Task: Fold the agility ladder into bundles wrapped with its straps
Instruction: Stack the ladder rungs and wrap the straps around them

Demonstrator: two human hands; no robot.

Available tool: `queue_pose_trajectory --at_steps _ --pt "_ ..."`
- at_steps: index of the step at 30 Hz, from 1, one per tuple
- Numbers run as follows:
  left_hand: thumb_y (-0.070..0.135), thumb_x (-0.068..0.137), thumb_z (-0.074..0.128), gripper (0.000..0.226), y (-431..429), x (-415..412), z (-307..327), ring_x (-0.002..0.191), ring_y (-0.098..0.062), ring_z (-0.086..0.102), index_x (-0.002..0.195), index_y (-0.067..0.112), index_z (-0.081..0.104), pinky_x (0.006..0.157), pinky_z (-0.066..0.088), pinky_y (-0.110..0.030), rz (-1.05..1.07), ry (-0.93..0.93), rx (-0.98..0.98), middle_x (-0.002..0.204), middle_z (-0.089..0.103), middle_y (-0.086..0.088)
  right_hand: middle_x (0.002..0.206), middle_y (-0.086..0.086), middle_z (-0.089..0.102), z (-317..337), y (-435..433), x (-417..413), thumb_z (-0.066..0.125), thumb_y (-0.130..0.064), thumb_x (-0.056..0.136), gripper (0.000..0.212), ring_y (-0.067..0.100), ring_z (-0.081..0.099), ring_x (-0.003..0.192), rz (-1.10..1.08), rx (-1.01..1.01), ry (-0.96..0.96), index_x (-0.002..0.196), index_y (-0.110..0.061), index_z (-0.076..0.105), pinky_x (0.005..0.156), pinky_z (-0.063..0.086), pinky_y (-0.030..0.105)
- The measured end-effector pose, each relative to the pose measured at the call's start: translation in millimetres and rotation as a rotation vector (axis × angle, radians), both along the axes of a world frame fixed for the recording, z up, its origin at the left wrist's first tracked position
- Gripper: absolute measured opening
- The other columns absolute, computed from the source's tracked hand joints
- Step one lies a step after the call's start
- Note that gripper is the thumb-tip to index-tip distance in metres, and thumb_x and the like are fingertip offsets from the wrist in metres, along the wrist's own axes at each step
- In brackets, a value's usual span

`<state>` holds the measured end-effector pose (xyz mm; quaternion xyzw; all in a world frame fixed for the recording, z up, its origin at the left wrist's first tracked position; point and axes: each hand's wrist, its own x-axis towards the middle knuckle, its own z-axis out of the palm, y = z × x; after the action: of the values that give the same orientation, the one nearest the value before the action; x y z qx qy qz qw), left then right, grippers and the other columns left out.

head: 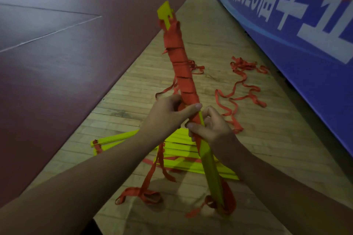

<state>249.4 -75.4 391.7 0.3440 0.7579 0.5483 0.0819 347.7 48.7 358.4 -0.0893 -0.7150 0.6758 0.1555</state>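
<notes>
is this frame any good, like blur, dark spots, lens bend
Head view: dim, flat light, forearms near the bottom edge darkest; wide-angle bend curves the blue banner with white lettering and tilts the wooden floor; the yellow rung bundle wrapped in orange strap, left hand and right hand are fairly sharp; far hall soft; no harsh glare.

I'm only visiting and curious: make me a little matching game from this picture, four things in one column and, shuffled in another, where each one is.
Things
1. wrapped bundle
2. loose yellow rungs
3. tangled red strap
4. blue banner

Places
A. standing along the right side
B. curled on the wooden floor near the banner
C. held up by the left hand and right hand
D. flat on the floor below the hands

Pairs: 1-C, 2-D, 3-B, 4-A
</notes>
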Motion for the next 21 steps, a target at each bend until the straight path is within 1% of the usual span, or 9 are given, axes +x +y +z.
queue_pose_trajectory --at_steps 3,5,9,11,13,14,17,19,21 --pt "0.028 0.091 0.07 0.027 -1 -3 7 0.049 -0.01 0.048 0.092 0.001 0.07 0.048 0.038 -0.021 -0.045 -0.073 0.094 0.066 0.057 -0.01 0.087 0.025 0.06 7 3 2 0.063 -0.021 0.083 0.022 0.03 0.057 0.076 0.096 -0.307 -0.004 0.096 -0.006 0.053 0.072 0.045 0.041" --pt "0.027 0.092 0.069 0.027 -4 -7 7 0.05 -0.014 0.047 0.092 0.0 0.068 0.049 0.037 -0.026 -0.052 -0.112 0.135 0.064 0.055 -0.008 0.093 0.027 0.059 10 4 3 0.06 -0.02 0.084 0.027 0.029 0.058 0.076 0.15 -0.381 -0.024 0.103 -0.002 0.057 0.071 0.047 0.038" --pt "0.033 0.084 0.063 0.036 -8 -13 7 0.052 -0.019 0.046 0.092 -0.001 0.066 0.049 0.036 -0.027 -0.063 -0.207 0.214 0.062 0.051 -0.012 0.086 0.016 0.062 12 6 7 0.062 -0.023 0.085 0.047 0.02 0.06 0.071 0.228 -0.319 -0.123 0.112 0.015 0.057 0.066 0.05 0.026" --pt "0.027 0.088 0.062 0.03 -10 -13 7 0.051 -0.016 0.049 0.096 -0.002 0.066 0.048 0.038 -0.024 -0.114 -0.234 0.228 0.064 0.053 -0.009 0.081 0.012 0.059 13 6 8 0.065 -0.019 0.087 0.04 0.015 0.058 0.067 0.215 -0.285 -0.122 0.111 0.012 0.059 0.061 0.05 0.021" --pt "0.018 0.096 0.061 0.018 -11 -14 8 0.049 -0.014 0.054 0.098 0.001 0.067 0.047 0.042 -0.023 -0.145 -0.232 0.191 0.063 0.058 0.001 0.074 0.01 0.058 14 6 6 0.073 -0.014 0.085 0.024 0.012 0.056 0.06 0.14 -0.208 -0.112 0.102 0.002 0.064 0.055 0.047 0.018" --pt "0.017 0.099 0.058 0.015 -12 -14 8 0.047 -0.013 0.054 0.096 0.005 0.067 0.046 0.042 -0.021 -0.152 -0.214 0.151 0.059 0.06 0.006 0.07 0.008 0.061 14 6 5 0.077 -0.012 0.082 0.022 0.013 0.057 0.059 0.09 -0.157 -0.114 0.098 -0.003 0.065 0.055 0.048 0.02" --pt "0.018 0.099 0.058 0.02 -12 -12 4 0.041 -0.009 0.05 0.083 0.008 0.065 0.043 0.038 -0.018 -0.161 -0.159 0.059 0.048 0.057 0.007 0.067 0.005 0.068 12 6 5 0.079 -0.005 0.079 0.025 0.019 0.064 0.056 0.025 -0.015 -0.131 0.098 -0.01 0.063 0.056 0.053 0.033" --pt "0.016 0.097 0.062 0.022 -11 -12 2 0.041 -0.009 0.047 0.081 0.001 0.064 0.043 0.034 -0.019 -0.159 -0.225 0.093 0.048 0.054 0.005 0.07 0.009 0.07 13 5 5 0.079 -0.005 0.08 0.028 0.026 0.068 0.06 0.065 0.018 -0.159 0.101 -0.013 0.063 0.058 0.058 0.039" --pt "0.021 0.09 0.064 0.033 -9 -13 1 0.044 -0.012 0.044 0.089 -0.011 0.062 0.045 0.031 -0.022 -0.17 -0.302 0.177 0.056 0.05 -0.007 0.076 0.013 0.071 14 3 6 0.08 -0.011 0.078 0.031 0.033 0.071 0.068 0.124 -0.024 -0.168 0.105 -0.013 0.065 0.071 0.06 0.051"
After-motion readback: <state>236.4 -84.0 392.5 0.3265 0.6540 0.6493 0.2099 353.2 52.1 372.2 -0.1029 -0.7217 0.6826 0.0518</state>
